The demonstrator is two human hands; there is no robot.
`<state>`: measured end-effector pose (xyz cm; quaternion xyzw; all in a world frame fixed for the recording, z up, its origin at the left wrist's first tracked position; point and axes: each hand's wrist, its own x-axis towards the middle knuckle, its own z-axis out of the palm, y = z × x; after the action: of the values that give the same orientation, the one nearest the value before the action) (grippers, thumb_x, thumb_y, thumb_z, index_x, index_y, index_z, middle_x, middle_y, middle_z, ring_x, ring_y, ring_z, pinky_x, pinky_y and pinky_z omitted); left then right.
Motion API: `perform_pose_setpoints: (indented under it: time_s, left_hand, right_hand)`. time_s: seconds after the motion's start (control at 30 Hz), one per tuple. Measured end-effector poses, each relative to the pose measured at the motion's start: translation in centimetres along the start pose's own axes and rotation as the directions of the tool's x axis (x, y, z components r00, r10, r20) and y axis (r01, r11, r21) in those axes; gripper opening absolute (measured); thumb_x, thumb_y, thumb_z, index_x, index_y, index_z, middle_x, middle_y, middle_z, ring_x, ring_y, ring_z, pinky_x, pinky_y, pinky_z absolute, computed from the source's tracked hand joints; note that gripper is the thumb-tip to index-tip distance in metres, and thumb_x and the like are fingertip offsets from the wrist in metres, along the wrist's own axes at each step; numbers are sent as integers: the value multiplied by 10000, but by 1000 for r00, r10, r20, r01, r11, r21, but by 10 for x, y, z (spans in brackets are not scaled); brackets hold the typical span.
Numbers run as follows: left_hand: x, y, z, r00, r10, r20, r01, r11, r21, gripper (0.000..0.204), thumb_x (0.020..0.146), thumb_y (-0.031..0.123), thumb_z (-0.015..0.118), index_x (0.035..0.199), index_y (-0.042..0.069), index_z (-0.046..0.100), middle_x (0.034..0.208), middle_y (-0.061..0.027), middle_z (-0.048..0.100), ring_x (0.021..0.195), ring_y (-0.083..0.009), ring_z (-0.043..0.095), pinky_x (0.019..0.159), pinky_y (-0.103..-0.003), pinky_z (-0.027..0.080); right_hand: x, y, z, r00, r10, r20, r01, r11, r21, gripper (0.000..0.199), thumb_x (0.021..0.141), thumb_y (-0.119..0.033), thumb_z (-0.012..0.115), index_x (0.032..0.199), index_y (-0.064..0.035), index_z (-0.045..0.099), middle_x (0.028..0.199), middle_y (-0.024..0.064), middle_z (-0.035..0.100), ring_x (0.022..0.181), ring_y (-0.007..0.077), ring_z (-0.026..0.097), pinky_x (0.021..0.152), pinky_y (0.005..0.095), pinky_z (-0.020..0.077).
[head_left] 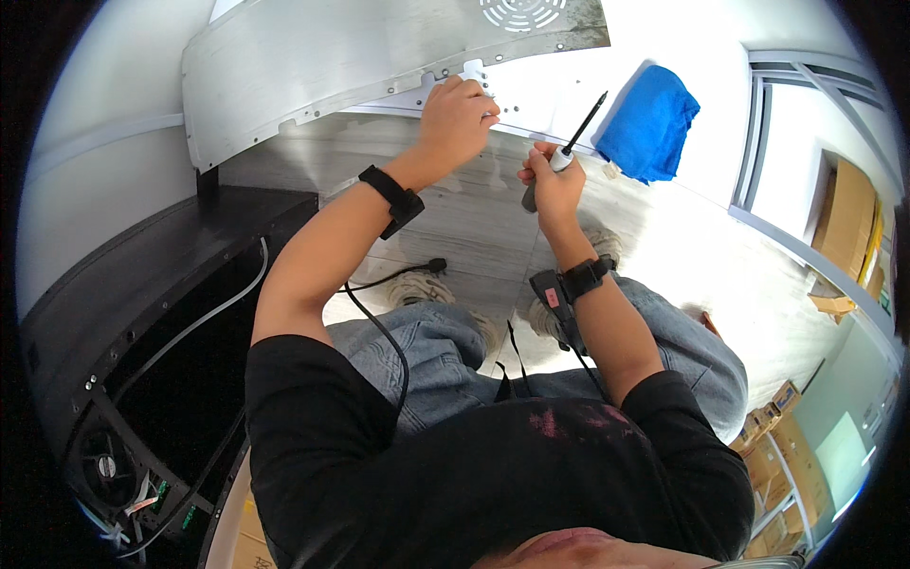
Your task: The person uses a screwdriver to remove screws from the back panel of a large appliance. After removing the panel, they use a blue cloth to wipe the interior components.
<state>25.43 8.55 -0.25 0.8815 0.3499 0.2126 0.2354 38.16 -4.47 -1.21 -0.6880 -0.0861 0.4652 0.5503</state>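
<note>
In my right hand [559, 185] is a screwdriver [587, 123] with a grey and white handle. Its dark shaft points up and away to the right, the tip in the air. My left hand [458, 116] is closed, fingers curled together over the white surface [550, 85] by the lower edge of a large metal panel [313, 71]. What those fingers hold, if anything, is hidden. A small pale notched bracket [475, 72] shows just beyond them at the panel's edge. Several small dark screws or holes dot the white surface beside the left hand.
A folded blue cloth [650, 123] lies right of the screwdriver. On the left stands a black open cabinet [171, 237] with a fan [106, 465] and a grey cable [204, 318]. A black plug [437, 266] hangs near my shoes. Cardboard boxes [844, 223] sit far right.
</note>
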Motion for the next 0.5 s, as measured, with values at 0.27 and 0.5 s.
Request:
perform_pose_setpoints:
  time_s: [0.27,0.5]
  left_hand:
    - [-1,-2,1,1000,-5,17,4,998,62,39,740,134,697,761,100,694,791,-15,571,846,-224,534,769,-372,425]
    - [-3,-3,1,999,-13,29,10,994,105,52,755,145,683,785,105,698,815,-11,585,871,-219,535,777,-368,423]
  right_hand:
    - [-1,-1,-3,1000,18,12,-18,1000,-24,133,851,-49,602,961,24,579,727,74,601,565,137,594,517,258,482]
    - [1,-10,-3,1000,19,-4,-19,999,-37,161,832,-26,600,983,16,562,706,65,591,553,128,582,502,259,469]
